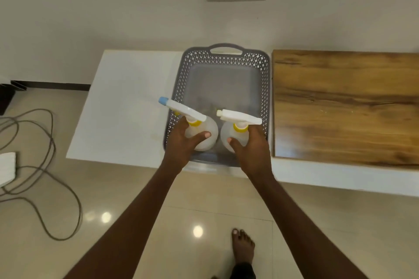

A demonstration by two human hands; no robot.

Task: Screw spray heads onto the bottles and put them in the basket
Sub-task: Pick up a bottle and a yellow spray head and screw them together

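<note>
Beside basket [265, 88] — wooden board [344, 106]

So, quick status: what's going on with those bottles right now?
Left hand grips left bottle, right hand grips right bottle. Both spray heads on, bottles over grey basket. Nothing in the way.

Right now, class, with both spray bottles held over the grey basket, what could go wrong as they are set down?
1. The left bottle sits by the basket side wall, its blue nozzle jutting past the rim; it may snag.
2. The left hand and right hand hold the bottles close together; the right bottle could knock its neighbour.
</note>
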